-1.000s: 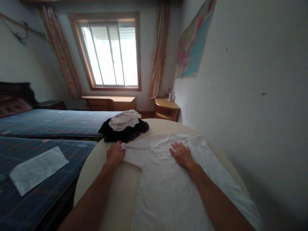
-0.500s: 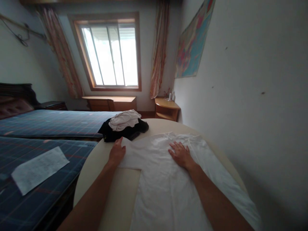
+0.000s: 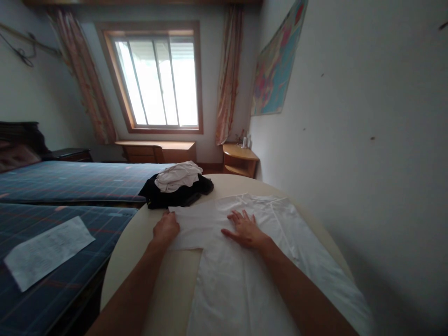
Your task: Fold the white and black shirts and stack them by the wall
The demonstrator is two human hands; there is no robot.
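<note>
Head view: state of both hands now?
Left hand: curled at the sleeve of the white shirt; grip can't be told.
Right hand: open, spread on the shirt.

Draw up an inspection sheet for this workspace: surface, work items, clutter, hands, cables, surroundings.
Surface: cream table with a curved edge.
Work items: white shirt spread out, one sleeve reaching left, light creases.
Clutter: black clothing heaped at the far left of the table, crumpled pale cloth on top.
Hands: left hand at the sleeve's end, fingers bent, grip unclear; right hand spread on the shirt's upper part.
Cables: dark looped cord on the left wall; nothing seen on the table.
Surroundings: plaid mattress bearing a paper sheet; window, curtains, wall map.
</note>
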